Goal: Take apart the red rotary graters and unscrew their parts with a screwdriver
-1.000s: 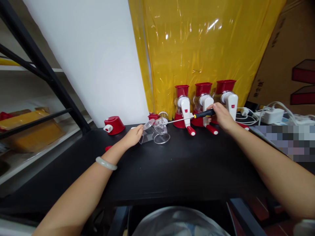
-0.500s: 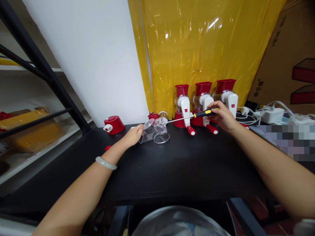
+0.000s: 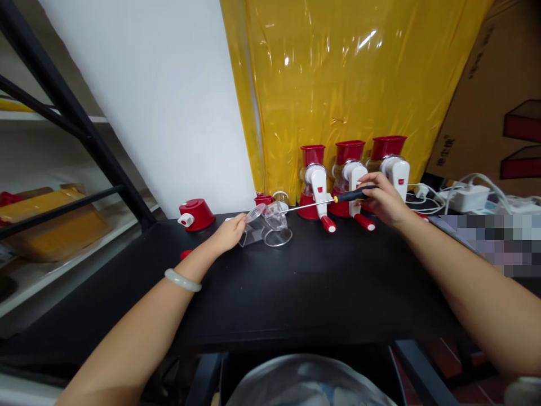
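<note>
My left hand point(image 3: 231, 232) is closed on one end of a clear plastic grater body point(image 3: 256, 232), which lies tilted on the black table. Between the fingers of my right hand point(image 3: 382, 198) is the handle of a screwdriver point(image 3: 353, 195), dark with yellow marks. Its long metal shaft points left, and the tip reaches the clear body's right side; whether it sits in a screw is too small to tell. Behind the clear body are a small red part point(image 3: 262, 199) and a metal grating drum point(image 3: 280, 197). A red base with a white knob point(image 3: 199, 215) stands left of my left hand.
Three red and white rotary graters point(image 3: 313, 183) stand in a row at the back, crank handles toward me. White cables and a power adapter point(image 3: 468, 198) lie at the right. A black frame post point(image 3: 76, 113) rises at the left, with yellow film behind the table.
The screwdriver's handle has turned slightly about its long axis, and my right fingers have shifted on it. My left hand and the clear body stay in place.
</note>
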Action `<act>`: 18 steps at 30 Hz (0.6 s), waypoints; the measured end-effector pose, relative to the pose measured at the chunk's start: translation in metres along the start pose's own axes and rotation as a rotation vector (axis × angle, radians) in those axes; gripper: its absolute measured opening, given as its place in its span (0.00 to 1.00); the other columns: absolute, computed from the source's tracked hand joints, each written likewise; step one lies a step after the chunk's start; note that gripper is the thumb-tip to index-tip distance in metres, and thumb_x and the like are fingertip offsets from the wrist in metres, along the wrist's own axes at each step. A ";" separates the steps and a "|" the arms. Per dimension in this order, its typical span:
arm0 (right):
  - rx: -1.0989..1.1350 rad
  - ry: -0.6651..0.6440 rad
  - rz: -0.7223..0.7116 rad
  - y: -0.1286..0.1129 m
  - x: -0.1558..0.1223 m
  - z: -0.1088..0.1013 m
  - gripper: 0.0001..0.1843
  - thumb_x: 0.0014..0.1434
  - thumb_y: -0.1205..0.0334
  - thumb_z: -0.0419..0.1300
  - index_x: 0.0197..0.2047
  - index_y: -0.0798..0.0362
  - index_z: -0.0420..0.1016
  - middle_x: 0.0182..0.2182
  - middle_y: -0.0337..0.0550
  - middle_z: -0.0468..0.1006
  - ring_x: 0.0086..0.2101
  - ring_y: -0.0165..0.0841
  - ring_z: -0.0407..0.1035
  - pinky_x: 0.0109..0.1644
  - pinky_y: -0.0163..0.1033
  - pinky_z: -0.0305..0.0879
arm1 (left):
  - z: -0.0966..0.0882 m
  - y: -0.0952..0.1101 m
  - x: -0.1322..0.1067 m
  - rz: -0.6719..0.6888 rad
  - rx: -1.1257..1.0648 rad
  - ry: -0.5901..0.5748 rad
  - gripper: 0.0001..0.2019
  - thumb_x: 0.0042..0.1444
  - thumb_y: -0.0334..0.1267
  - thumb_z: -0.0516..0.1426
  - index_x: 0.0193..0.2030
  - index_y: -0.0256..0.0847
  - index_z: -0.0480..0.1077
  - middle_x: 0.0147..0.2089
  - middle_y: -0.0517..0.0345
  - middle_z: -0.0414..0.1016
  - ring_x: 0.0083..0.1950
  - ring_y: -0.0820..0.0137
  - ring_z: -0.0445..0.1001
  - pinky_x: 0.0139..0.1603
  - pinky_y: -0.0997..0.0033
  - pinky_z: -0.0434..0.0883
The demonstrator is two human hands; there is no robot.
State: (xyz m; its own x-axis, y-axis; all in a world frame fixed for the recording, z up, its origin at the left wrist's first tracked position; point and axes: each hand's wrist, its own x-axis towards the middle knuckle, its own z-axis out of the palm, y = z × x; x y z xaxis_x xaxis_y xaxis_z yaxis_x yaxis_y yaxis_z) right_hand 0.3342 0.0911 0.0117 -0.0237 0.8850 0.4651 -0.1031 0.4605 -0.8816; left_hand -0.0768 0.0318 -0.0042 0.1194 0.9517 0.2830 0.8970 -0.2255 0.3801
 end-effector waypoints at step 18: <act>-0.159 0.022 -0.049 0.008 0.004 -0.005 0.14 0.50 0.55 0.65 0.39 0.44 0.68 0.31 0.37 0.71 0.24 0.31 0.68 0.26 0.40 0.69 | -0.001 0.003 -0.001 0.004 -0.002 0.006 0.20 0.63 0.47 0.40 0.45 0.40 0.68 0.38 0.50 0.78 0.40 0.62 0.77 0.45 0.64 0.70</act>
State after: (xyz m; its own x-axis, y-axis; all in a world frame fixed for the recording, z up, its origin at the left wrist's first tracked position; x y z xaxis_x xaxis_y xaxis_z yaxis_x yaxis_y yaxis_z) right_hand 0.3387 0.0982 0.0062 -0.0009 0.8617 0.5073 0.0556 0.5066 -0.8604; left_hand -0.0750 0.0302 -0.0026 0.1209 0.9495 0.2895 0.8957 -0.2301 0.3804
